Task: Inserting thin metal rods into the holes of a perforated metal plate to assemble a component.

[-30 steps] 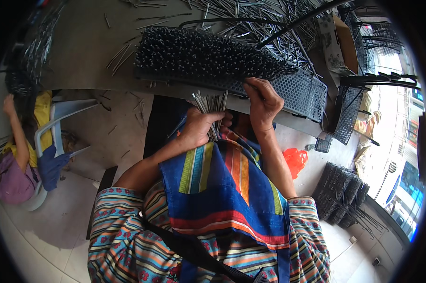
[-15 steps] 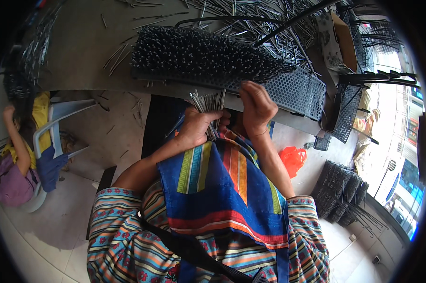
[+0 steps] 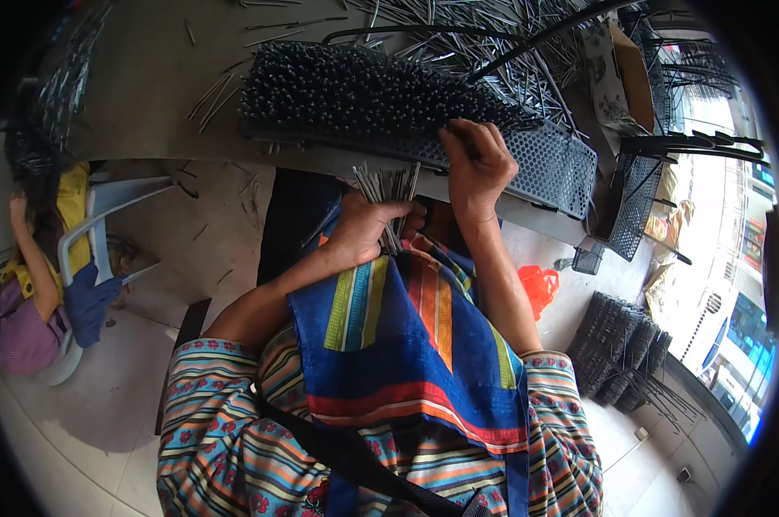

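Note:
My left hand [image 3: 363,227] is wrapped round a bundle of thin metal rods [image 3: 387,184], whose upper ends fan out above the fist. Over the front edge of a perforated metal plate [image 3: 555,169], my right hand [image 3: 481,169] is raised with thumb and fingers pinched together. Whatever sits in that pinch, if anything, is too small to make out. Dense rows of dark upright rods [image 3: 346,93] stand in the plate's holes, and the right fingertips are at their front edge. The plate's right part shows bare holes.
Loose metal rods [image 3: 493,56] lie heaped behind the plate. A cardboard box [image 3: 632,82] and a black mesh basket [image 3: 624,211] are at the right. Stacked dark wire pieces [image 3: 620,349] and a red plastic bag [image 3: 538,289] rest on the floor. Another person [image 3: 36,319] sits at the left by a chair [image 3: 92,226].
My right hand has moved slightly up and right, from the plate's front edge to the standing rods. My left hand still grips the bundle, almost in place.

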Demonstrator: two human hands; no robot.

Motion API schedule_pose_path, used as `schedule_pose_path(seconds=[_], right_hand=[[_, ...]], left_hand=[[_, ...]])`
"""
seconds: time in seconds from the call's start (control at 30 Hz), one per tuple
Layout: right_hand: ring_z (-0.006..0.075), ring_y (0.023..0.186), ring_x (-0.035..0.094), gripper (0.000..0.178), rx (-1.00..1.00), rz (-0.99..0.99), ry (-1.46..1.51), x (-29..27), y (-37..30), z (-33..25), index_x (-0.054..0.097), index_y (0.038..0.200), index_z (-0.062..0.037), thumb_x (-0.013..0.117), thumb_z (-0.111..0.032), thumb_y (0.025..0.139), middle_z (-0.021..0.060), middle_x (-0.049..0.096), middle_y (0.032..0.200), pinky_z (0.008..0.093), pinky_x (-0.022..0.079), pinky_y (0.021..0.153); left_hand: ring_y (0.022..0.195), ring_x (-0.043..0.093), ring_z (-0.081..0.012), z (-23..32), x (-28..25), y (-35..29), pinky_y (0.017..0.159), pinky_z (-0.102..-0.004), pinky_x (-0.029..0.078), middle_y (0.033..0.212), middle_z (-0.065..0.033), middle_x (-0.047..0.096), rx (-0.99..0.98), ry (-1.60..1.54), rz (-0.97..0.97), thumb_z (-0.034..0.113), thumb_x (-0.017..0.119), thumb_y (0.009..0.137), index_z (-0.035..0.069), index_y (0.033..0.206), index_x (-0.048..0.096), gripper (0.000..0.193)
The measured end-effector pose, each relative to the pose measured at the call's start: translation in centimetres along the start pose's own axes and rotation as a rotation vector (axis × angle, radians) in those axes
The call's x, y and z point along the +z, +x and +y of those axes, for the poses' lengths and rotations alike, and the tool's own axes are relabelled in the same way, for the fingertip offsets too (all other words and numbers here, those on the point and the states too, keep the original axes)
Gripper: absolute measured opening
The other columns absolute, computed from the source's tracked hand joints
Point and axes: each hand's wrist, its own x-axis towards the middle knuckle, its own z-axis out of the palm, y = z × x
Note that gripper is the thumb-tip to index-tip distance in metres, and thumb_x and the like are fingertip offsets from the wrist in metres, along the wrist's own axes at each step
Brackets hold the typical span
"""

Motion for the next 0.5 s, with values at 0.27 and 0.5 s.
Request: schedule_pose_path(seconds=[0.27,0.5], right_hand=[[0.0105,0.058,0.057,0.013,-0.031,-0.04,-0.066,0.23,0.23,0.44,0.071,0.085,-0.0028,0.073,0.001,0.073,0.0049,0.061,0.07,0.0234,0.043,0.055],[0.0176,0.06,0.062,0.011,-0.185,-0.148,-0.164,0.14,0.52,0.41,0.071,0.086,-0.0045,0.072,-0.003,0.075,0.0078,0.063,0.073,0.0286,0.046,0.055]], left_hand=[[0.07,0.068,-0.0241,0.17,-0.21,-0.02,0.059,-0.033,0.058,0.084,-0.0168,0.068,0.006,-0.012,-0.024,-0.006,0.062,0.081,-0.004,0.095,0.063,0.014],[0.078,0.066,-0.0235,0.64,-0.16,-0.24,0.067,-0.0335,0.054,0.091,-0.0169,0.068,-0.016,-0.004,-0.046,-0.005,0.059,0.085,-0.003,0.104,0.062,0.019]])
